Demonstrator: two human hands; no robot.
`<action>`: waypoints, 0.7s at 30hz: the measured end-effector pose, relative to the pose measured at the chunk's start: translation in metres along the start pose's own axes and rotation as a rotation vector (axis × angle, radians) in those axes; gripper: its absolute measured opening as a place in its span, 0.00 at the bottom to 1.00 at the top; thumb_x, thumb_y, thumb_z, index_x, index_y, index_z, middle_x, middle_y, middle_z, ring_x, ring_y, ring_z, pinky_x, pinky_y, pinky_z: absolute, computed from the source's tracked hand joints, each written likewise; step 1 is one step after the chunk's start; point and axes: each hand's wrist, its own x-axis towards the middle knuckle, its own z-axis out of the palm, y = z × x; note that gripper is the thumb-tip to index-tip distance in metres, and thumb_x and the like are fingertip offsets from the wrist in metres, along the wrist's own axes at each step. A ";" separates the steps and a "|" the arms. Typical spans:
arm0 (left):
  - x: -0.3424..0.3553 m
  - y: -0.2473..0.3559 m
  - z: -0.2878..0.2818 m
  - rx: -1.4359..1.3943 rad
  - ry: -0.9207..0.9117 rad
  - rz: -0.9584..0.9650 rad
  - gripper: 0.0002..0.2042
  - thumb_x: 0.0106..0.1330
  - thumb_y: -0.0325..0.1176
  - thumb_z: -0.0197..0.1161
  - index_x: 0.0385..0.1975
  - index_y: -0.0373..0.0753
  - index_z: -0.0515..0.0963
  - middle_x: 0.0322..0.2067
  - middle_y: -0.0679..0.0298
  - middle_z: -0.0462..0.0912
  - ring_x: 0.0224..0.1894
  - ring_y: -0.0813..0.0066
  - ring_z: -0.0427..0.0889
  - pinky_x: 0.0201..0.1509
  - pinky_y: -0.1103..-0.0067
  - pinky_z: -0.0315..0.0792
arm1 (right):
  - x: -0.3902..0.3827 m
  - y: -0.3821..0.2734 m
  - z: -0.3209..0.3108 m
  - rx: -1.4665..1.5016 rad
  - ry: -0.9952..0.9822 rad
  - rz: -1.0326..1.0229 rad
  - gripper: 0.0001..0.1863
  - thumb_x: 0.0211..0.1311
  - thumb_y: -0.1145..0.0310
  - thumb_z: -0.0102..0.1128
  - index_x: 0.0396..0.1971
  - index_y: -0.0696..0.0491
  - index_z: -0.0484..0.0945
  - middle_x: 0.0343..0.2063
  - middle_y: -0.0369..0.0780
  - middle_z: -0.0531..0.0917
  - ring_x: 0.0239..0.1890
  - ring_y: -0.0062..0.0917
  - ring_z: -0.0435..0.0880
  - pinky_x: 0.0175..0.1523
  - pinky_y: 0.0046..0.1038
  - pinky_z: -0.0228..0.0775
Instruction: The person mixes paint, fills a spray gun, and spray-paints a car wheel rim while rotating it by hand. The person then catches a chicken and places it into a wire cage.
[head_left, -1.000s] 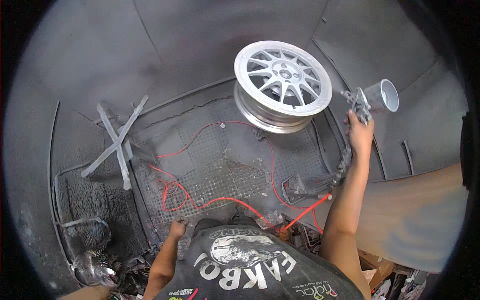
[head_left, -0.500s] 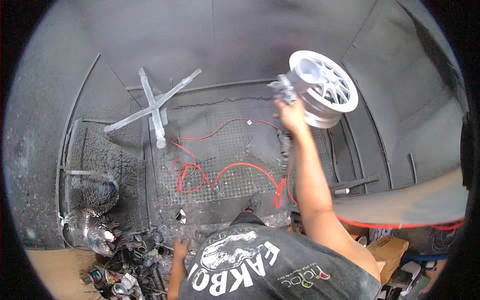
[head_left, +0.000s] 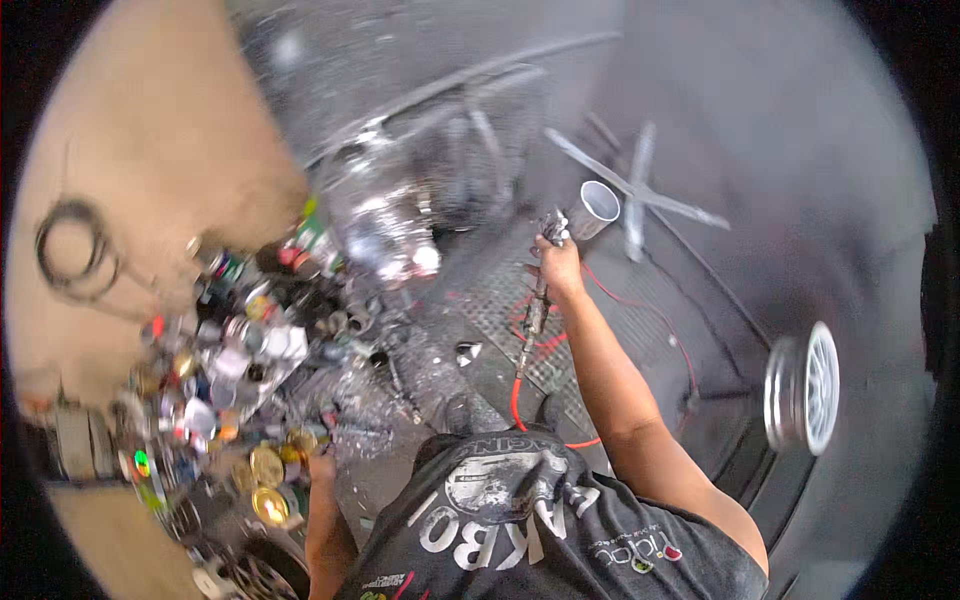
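Note:
My right hand point(head_left: 559, 264) is wrapped round a spray gun point(head_left: 553, 226), held out in front of me. A pale cup point(head_left: 599, 203) sits on the gun with its rim facing me. From the gun's handle hangs a metal fitting point(head_left: 534, 318), joined to a red air hose point(head_left: 516, 400) that runs to the floor. Low at the left, my left hand point(head_left: 321, 466) is beside several open paint cans point(head_left: 268, 467); it is smeared and its fingers cannot be made out. A white spoked wheel rim point(head_left: 822, 388) hangs at the right, apart from both hands.
A grey cross-shaped stand point(head_left: 640, 190) is beyond the gun. Cans, cups and bottles crowd the left side, near a shiny wrapped bundle point(head_left: 390, 225) with paint on it. A coiled dark cable point(head_left: 70, 250) hangs on the tan wall. The hose loops across the grid floor mat point(head_left: 640, 345).
My view has swung left, bringing the cans and bundle into the middle left. The spray gun has left the wheel rim's side and is now near the cross-shaped stand.

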 end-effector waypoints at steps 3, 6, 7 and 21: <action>-0.069 -0.040 -0.003 -0.205 0.069 -0.026 0.15 0.58 0.35 0.61 0.41 0.33 0.78 0.34 0.56 0.82 0.34 0.66 0.80 0.40 0.74 0.71 | 0.001 -0.004 0.098 0.101 -0.127 0.031 0.14 0.60 0.69 0.55 0.46 0.52 0.69 0.40 0.38 0.74 0.41 0.28 0.74 0.35 0.38 0.77; -0.137 -0.082 0.016 -0.476 0.047 -0.268 0.13 0.58 0.34 0.60 0.38 0.33 0.78 0.31 0.59 0.81 0.31 0.72 0.78 0.37 0.77 0.70 | 0.006 -0.010 0.180 0.250 -0.199 0.071 0.20 0.58 0.67 0.58 0.49 0.54 0.65 0.41 0.41 0.75 0.41 0.31 0.76 0.35 0.41 0.76; -0.158 -0.094 0.028 -0.397 0.080 -0.231 0.12 0.60 0.36 0.59 0.37 0.34 0.78 0.29 0.60 0.81 0.29 0.72 0.79 0.32 0.77 0.70 | 0.010 -0.013 0.206 0.308 -0.219 0.095 0.27 0.56 0.67 0.61 0.53 0.56 0.61 0.43 0.44 0.75 0.41 0.33 0.76 0.37 0.42 0.75; -0.306 -0.128 0.137 -0.366 -0.043 -0.199 0.16 0.61 0.43 0.60 0.38 0.36 0.77 0.28 0.62 0.79 0.28 0.72 0.76 0.31 0.71 0.70 | 0.037 -0.058 0.336 0.401 -0.052 0.204 0.43 0.58 0.39 0.47 0.58 0.65 0.61 0.60 0.48 0.66 0.57 0.39 0.69 0.59 0.39 0.63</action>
